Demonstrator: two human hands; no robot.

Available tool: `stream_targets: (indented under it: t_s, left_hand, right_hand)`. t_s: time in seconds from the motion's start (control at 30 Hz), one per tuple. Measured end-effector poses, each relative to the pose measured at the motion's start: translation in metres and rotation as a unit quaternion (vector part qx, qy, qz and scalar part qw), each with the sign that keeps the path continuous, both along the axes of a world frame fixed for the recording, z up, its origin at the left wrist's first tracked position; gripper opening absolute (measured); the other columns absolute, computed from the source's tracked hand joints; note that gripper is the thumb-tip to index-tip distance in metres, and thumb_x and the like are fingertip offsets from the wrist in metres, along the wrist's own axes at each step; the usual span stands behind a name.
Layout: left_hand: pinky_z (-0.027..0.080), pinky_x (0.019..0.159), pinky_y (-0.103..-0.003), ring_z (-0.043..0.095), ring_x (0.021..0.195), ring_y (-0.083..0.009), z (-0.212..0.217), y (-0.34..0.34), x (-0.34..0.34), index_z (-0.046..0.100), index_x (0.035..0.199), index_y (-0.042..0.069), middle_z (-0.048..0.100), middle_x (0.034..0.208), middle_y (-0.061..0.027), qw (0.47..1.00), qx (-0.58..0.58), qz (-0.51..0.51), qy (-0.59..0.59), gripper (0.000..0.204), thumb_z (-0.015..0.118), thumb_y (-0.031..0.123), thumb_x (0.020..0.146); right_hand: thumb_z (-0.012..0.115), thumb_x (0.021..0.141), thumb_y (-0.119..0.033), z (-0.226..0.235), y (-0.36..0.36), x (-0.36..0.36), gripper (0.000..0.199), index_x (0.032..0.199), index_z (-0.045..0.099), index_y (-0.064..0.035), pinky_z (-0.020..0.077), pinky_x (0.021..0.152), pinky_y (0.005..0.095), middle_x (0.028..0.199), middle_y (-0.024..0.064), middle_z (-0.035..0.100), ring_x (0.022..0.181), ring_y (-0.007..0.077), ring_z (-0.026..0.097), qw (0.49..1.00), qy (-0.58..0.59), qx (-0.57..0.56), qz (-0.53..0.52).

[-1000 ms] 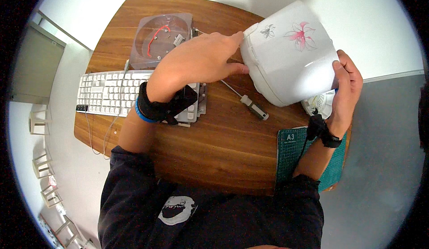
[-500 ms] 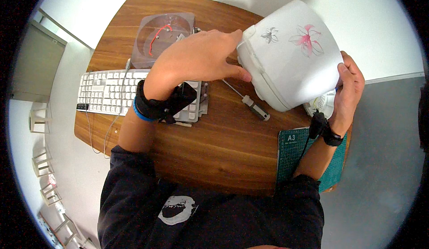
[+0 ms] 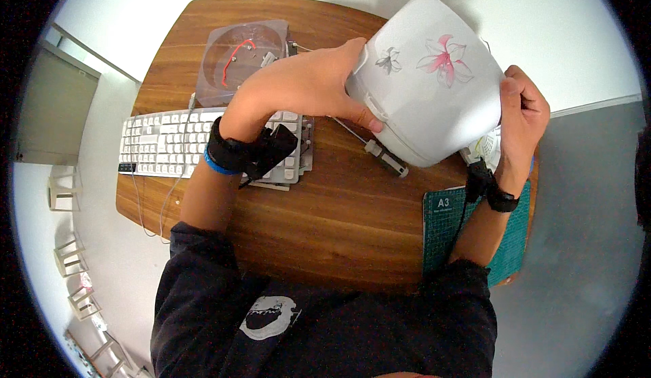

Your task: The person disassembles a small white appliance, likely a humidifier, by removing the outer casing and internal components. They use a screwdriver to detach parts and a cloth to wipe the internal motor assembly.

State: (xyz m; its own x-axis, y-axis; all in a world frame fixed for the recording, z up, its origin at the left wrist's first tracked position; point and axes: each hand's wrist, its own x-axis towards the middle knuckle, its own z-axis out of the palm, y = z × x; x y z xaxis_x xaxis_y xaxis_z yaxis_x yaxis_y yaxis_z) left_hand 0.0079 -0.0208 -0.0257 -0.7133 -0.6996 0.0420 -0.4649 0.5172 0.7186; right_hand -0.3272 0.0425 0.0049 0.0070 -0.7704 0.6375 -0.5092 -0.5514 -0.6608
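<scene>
Brown wood-grain table (image 3: pixel 339 229), white rounded plastic housing (image 3: pixel 427 89) held tilted at its 2 o'clock. Left hand (image 3: pixel 312 83) kinda bent at the wrist, wide C grip on the housing's 9 o'clock edge; right hand (image 3: pixel 525 106) curled, pinching it at 3 o'clock.

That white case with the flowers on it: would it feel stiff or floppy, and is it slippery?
Probably stiff: the white case shows no sagging between the left hand and the right hand. It may be somewhat slippery, as its surface looks smooth. Laid on its curved side, it might rock.
</scene>
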Motion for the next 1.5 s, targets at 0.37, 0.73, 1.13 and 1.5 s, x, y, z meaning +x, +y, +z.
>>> stream_targets:
  t_s: [0.37,0.73,1.13,1.5]
  left_hand:
    - [0.061,0.094,-0.041,0.079,0.108,-0.0392,-0.005,0.001,-0.008,0.076,0.118,-0.010,0.081,0.112,-0.0281,0.997,0.030,0.067,0.014,0.095,0.093,0.073,0.075]
    - [0.063,0.098,-0.042,0.081,0.115,-0.0318,-0.024,-0.018,0.001,0.073,0.128,-0.001,0.082,0.122,-0.0197,0.992,-0.012,0.040,0.117,0.055,0.092,0.033,0.090]
    - [0.063,0.100,-0.044,0.080,0.114,-0.0345,-0.024,-0.007,-0.009,0.068,0.131,0.000,0.080,0.122,-0.0210,0.994,-0.072,0.075,-0.029,0.035,0.077,0.019,0.102]
    - [0.062,0.094,-0.046,0.079,0.106,-0.0404,-0.048,-0.024,-0.021,0.075,0.118,-0.004,0.080,0.112,-0.0249,0.988,-0.028,0.105,0.107,0.037,0.080,0.027,0.099]
  right_hand:
    - [0.069,0.116,-0.023,-0.013,-0.012,-0.029,0.037,0.084,0.060,-0.0051,0.0350,0.068,0.0236,0.081,-0.0071,0.054,0.078,0.0041,0.042,0.995,-0.020,-0.015,-0.092]
    - [0.072,0.114,-0.030,-0.012,-0.018,-0.034,0.037,0.089,0.075,-0.0028,0.0347,0.061,0.0232,0.080,-0.0068,0.061,0.073,0.0014,0.047,0.984,-0.097,0.031,-0.143]
    - [0.067,0.117,-0.038,-0.004,-0.010,-0.021,0.044,0.102,0.082,0.0004,0.0443,0.068,0.0241,0.084,-0.0007,0.072,0.075,0.0035,0.055,0.980,-0.087,0.068,-0.163]
    - [0.072,0.114,-0.036,-0.009,-0.016,-0.028,0.040,0.104,0.084,0.0008,0.0429,0.068,0.0234,0.085,-0.0027,0.071,0.077,0.0031,0.054,0.979,-0.125,0.054,-0.152]
